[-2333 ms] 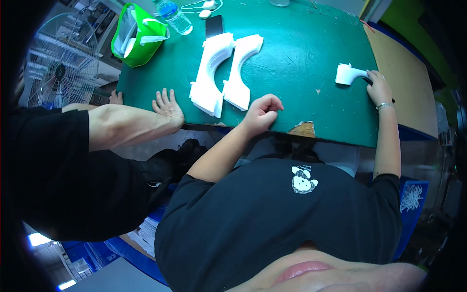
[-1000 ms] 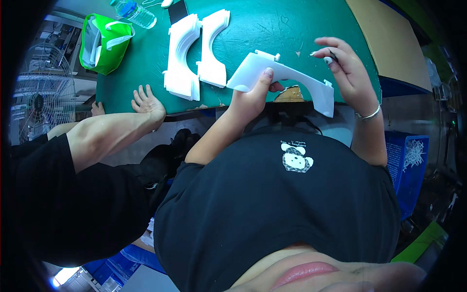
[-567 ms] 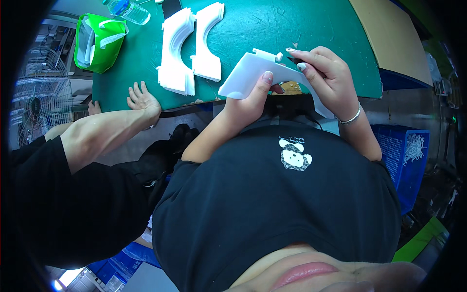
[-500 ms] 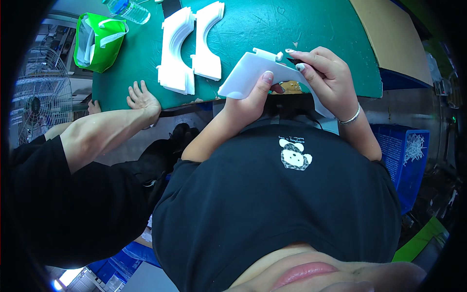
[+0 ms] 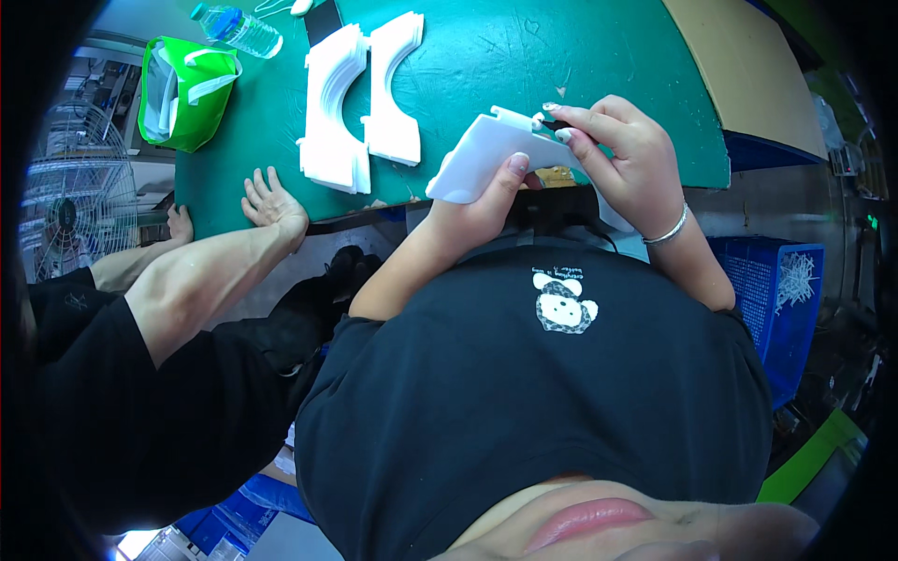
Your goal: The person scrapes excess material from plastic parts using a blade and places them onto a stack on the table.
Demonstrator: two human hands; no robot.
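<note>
My left hand grips a curved white plastic part, its thumb lying on the flat face and its fingers underneath. The part is tilted over the table's near edge, with a rolled lip and a small peg on its far side. Between the thumb and forefinger of my right hand is a small dark tool, close to that peg; its exact kind is mostly hidden by the fingers. Farther left on the table lie a thick stack of like white parts and a thinner stack.
Another person's hand rests on the green table at its near left edge. Behind it stand a green bag and a water bottle. A cardboard sheet lies at right, above a blue crate with white scraps.
The white part has tipped slightly in my left hand, and its held end is a little nearer to me. My right hand stays by the peg with the dark tool.
</note>
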